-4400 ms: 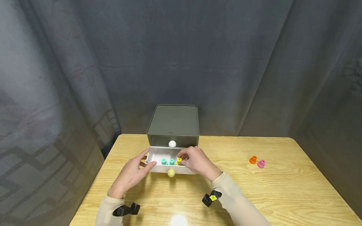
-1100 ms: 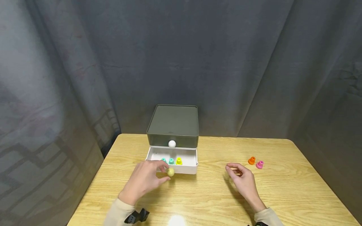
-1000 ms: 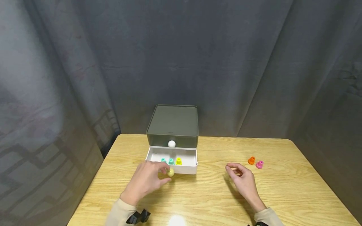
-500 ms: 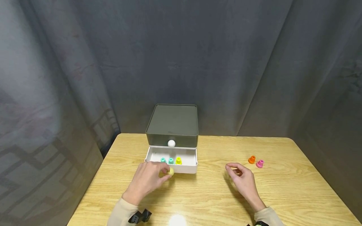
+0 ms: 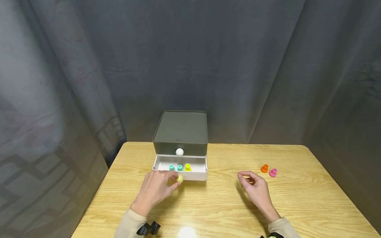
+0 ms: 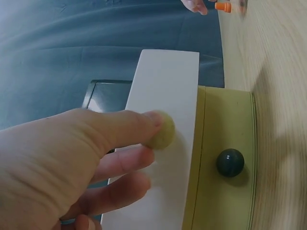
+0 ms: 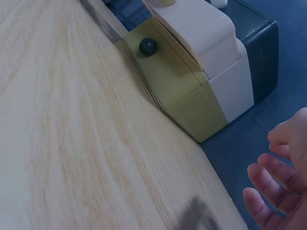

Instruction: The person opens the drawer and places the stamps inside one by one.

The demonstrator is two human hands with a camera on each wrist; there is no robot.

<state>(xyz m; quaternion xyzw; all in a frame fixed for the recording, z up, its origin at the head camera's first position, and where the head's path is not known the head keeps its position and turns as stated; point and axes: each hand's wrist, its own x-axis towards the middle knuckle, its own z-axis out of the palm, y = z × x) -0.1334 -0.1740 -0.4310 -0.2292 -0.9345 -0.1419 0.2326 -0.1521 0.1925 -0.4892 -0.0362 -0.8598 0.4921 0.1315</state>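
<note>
My left hand (image 5: 154, 188) pinches the pale yellow round knob (image 5: 180, 178) of the white drawer (image 5: 196, 176) between thumb and index finger, with the other fingers curled below. This drawer is pulled out from a small dark-topped cabinet (image 5: 181, 127). Inside it, near the front wall, stand two teal stepped cone-shaped pieces (image 5: 180, 168) and a yellow one (image 5: 188, 167). My right hand (image 5: 256, 191) hovers over the wooden table to the right, fingers loosely bent and holding nothing. Nearest to it lie an orange piece (image 5: 264, 168) and a pink piece (image 5: 273, 172).
Above the white drawer is a dark drawer front with a white knob (image 5: 179, 152). Below it the left wrist view shows an olive drawer (image 6: 218, 124) with a dark knob (image 6: 230, 162). A grey curtain (image 5: 226, 72) hangs behind the table (image 5: 220, 211).
My right hand has left the yellow piece in the drawer and moved right. The left hand went from the drawer's left side to its knob. Lately the drawer has slid slightly inward.
</note>
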